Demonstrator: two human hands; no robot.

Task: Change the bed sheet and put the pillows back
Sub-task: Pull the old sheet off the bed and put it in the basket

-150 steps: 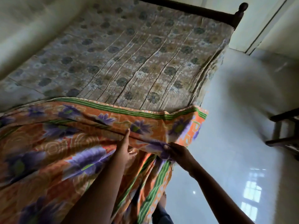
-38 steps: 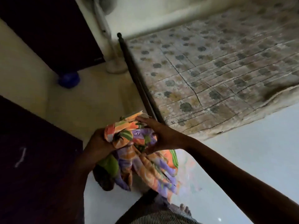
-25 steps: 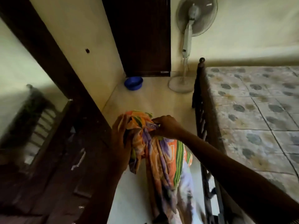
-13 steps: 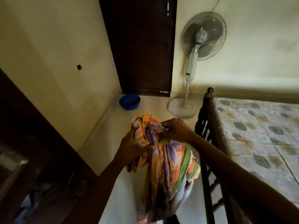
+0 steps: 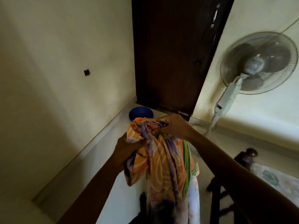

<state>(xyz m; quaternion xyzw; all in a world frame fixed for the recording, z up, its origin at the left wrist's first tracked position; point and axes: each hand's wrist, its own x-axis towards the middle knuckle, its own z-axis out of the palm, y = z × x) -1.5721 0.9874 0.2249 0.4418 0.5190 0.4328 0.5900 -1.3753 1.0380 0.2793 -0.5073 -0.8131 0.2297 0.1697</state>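
Observation:
The orange bed sheet with purple flowers and green stripes hangs bunched in front of me, its lower part trailing toward the floor. My left hand grips the bundle from the left side, partly hidden behind the cloth. My right hand pinches the top folds of the sheet. The bare patterned mattress shows only at the lower right, behind the dark wooden bedpost. No pillows are in view.
A dark wooden door stands ahead in the corner. A blue bowl lies on the floor before it. A white pedestal fan stands at the right, by the wall. A cream wall runs along my left.
The sheet came off the bed and was gathered into a bundle. I turned away from the bed toward the door, and my view has risen; both hands keep hold of the sheet.

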